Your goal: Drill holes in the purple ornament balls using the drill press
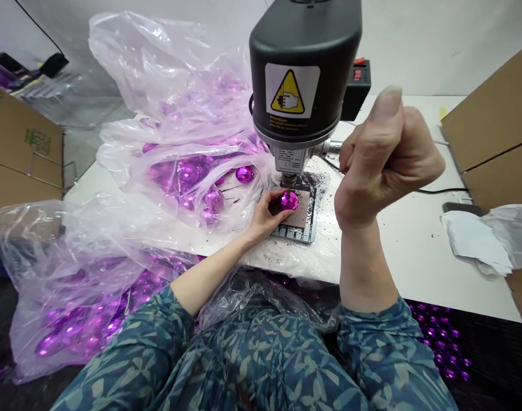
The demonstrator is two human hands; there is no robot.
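My left hand (267, 214) pinches a shiny magenta faceted ball (289, 200) between thumb and fingers. The ball rests on a small cardboard pad (302, 211) over the dark metal base (313, 231) of a small drill press (301, 97). Just above the ball sits the chuck (289, 180); the bit cannot be made out. On the right, my right hand (385, 160) is closed in a fist around the end of the press's metal lever (333, 146), which is mostly hidden behind the fingers.
Clear plastic bags (128, 151) with magenta balls (188, 171) lie left of the press. Another full bag (93, 319) hangs lower left. Dark shavings litter the white table (410, 251). Cardboard boxes (496, 108) stand at the right, with crumpled white plastic (479, 240) nearby.
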